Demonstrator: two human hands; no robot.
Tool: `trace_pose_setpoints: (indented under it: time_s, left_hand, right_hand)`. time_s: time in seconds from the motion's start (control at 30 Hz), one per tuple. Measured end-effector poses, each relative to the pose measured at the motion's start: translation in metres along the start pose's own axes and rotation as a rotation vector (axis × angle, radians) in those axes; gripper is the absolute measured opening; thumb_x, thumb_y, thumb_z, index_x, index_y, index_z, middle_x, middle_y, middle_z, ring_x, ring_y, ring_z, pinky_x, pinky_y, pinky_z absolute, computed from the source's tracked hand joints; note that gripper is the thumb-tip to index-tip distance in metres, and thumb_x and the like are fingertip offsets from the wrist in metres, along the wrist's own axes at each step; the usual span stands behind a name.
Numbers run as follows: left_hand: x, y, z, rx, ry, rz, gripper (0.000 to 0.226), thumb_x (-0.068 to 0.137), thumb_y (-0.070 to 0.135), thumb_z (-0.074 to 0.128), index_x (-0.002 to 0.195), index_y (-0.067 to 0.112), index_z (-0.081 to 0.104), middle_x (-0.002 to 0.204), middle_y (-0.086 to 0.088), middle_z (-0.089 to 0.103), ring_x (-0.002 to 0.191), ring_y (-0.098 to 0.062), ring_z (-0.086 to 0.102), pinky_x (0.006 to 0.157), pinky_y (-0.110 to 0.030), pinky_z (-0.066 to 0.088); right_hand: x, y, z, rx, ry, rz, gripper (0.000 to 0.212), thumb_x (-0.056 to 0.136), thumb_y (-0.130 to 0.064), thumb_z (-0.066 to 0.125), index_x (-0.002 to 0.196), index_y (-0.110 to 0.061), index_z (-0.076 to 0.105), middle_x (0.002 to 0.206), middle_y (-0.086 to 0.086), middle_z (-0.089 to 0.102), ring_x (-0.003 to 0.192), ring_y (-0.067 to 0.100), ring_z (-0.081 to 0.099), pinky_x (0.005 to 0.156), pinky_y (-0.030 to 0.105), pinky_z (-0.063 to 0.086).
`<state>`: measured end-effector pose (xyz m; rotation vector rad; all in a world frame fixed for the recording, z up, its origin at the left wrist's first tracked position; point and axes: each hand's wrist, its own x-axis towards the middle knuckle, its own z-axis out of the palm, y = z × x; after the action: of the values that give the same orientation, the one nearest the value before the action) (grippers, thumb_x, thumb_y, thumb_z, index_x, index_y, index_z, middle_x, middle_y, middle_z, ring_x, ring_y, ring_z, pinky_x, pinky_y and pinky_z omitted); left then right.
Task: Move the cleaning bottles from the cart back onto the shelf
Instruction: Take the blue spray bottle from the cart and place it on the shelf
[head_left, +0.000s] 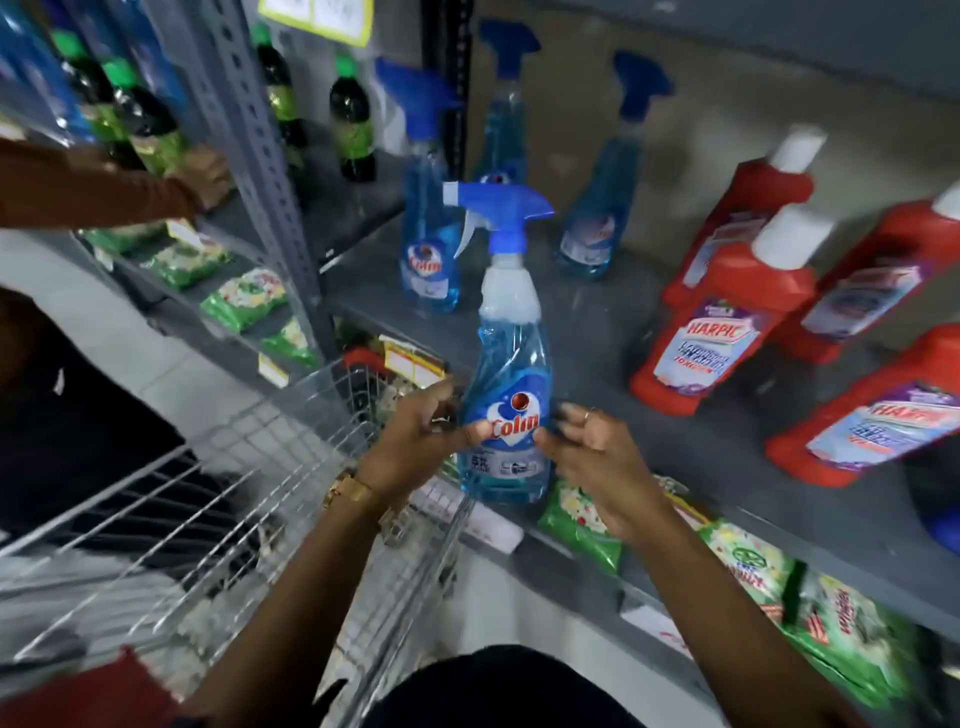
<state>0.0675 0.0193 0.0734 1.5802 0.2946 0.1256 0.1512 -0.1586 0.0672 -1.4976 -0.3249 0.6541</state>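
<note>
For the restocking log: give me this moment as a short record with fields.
setting: grey metal shelf beside a wire cart
in hand: blue Colin spray bottle, upright at the shelf's front edge
left hand: fingers on the bottle's left side
right hand: at the bottle's right side, fingers loosely open
already shelved: three blue spray bottles, four red Harpic bottles
lower shelf: green packets
also present: another person's arm at the left rack
</note>
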Motion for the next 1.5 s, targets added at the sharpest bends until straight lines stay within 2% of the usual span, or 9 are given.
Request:
trace_pose_setpoints:
  time_s: [0.13, 0.3, 0.7, 0.8, 0.9, 1.0, 1.1, 1.27, 1.5]
  left_hand:
    - [0.05, 0.015, 0.003, 0.136, 0.001, 0.123, 0.043, 0.082, 0.002, 0.066, 0.123, 0.001, 0.055, 0.119, -0.014, 0.066, 0.104, -0.023, 0.066, 0.085, -0.033, 0.058]
    - [0.118, 0.021, 0.007, 0.194, -0.026, 0.218, 0.052, 0.082, -0.007, 0.063, 0.131, -0.006, 0.046, 0.129, -0.021, 0.058, 0.117, -0.032, 0.058, 0.093, -0.03, 0.053]
    - [0.176, -0.009, 0.027, 0.193, -0.024, 0.252, 0.059, 0.088, 0.001, 0.059, 0.142, 0.004, 0.035, 0.139, -0.007, 0.049, 0.127, -0.024, 0.051, 0.108, -0.046, 0.043]
    - [0.165, -0.021, 0.037, 0.087, 0.078, 0.251, 0.083, 0.082, 0.001, 0.067, 0.149, 0.014, 0.019, 0.146, -0.003, 0.039, 0.131, -0.012, 0.044, 0.106, -0.025, 0.044]
    - [0.153, -0.036, 0.056, 0.004, 0.24, 0.262, 0.111, 0.068, 0.003, 0.08, 0.15, 0.02, 0.006, 0.146, -0.005, 0.033, 0.126, 0.002, 0.039, 0.092, 0.002, 0.039]
    - [0.15, -0.039, 0.075, 0.075, 0.321, 0.255, 0.13, 0.053, 0.026, 0.09, 0.15, 0.026, 0.003, 0.155, -0.002, 0.019, 0.138, -0.009, 0.032, 0.11, -0.018, 0.034]
    - [0.157, -0.039, 0.09, 0.217, 0.378, 0.29, 0.137, 0.047, 0.033, 0.092, 0.15, 0.021, 0.002, 0.155, -0.007, 0.019, 0.143, -0.023, 0.025, 0.118, -0.04, 0.025]
    - [0.161, -0.042, 0.099, 0.337, 0.458, 0.301, 0.127, 0.053, 0.018, 0.088, 0.15, 0.016, 0.005, 0.145, -0.017, 0.036, 0.133, -0.03, 0.037, 0.109, -0.033, 0.029]
    - [0.161, -0.05, 0.093, 0.43, 0.423, 0.337, 0.128, 0.059, 0.021, 0.086, 0.15, 0.017, -0.004, 0.15, -0.018, 0.029, 0.134, -0.029, 0.036, 0.106, -0.039, 0.035]
  right_hand:
    - [0.035, -0.018, -0.009, -0.066, 0.118, -0.077, 0.023, 0.088, 0.002, 0.061, 0.105, -0.012, 0.064, 0.096, 0.001, 0.073, 0.076, 0.004, 0.071, 0.061, 0.02, 0.057]
    - [0.082, -0.023, -0.016, -0.073, 0.306, -0.168, 0.03, 0.088, 0.005, 0.059, 0.118, 0.001, 0.059, 0.117, 0.022, 0.066, 0.104, 0.029, 0.064, 0.088, 0.043, 0.055]
    - [0.122, -0.002, -0.028, -0.209, 0.528, -0.222, 0.042, 0.089, -0.003, 0.062, 0.129, -0.001, 0.053, 0.125, 0.015, 0.065, 0.111, 0.021, 0.063, 0.098, 0.036, 0.052]
    - [0.103, 0.002, -0.024, -0.187, 0.556, -0.284, 0.044, 0.09, -0.01, 0.062, 0.132, -0.001, 0.05, 0.124, 0.003, 0.059, 0.111, 0.013, 0.057, 0.085, 0.003, 0.046]
    - [0.061, 0.025, -0.03, -0.037, 0.696, -0.327, 0.026, 0.09, -0.017, 0.062, 0.115, -0.011, 0.063, 0.109, 0.005, 0.069, 0.101, 0.018, 0.067, 0.084, 0.023, 0.057]
    - [0.009, 0.045, -0.044, -0.076, 0.902, -0.419, 0.011, 0.086, -0.032, 0.065, 0.095, -0.032, 0.059, 0.085, -0.005, 0.064, 0.076, 0.008, 0.064, 0.069, 0.024, 0.055]
    - [-0.019, 0.046, -0.079, -0.135, 1.209, -0.484, 0.049, 0.079, -0.025, 0.075, 0.117, -0.034, 0.046, 0.108, 0.006, 0.052, 0.098, 0.016, 0.054, 0.087, 0.024, 0.046]
    - [-0.019, 0.04, -0.15, -0.445, 1.427, -0.253, 0.121, 0.058, -0.034, 0.089, 0.147, -0.007, 0.013, 0.154, 0.021, 0.018, 0.141, 0.034, 0.019, 0.118, 0.043, 0.017]
    - [-0.009, 0.049, -0.192, -0.363, 1.244, -0.273, 0.129, 0.052, -0.014, 0.093, 0.15, -0.007, 0.009, 0.153, 0.017, 0.029, 0.139, 0.027, 0.032, 0.112, 0.013, 0.019]
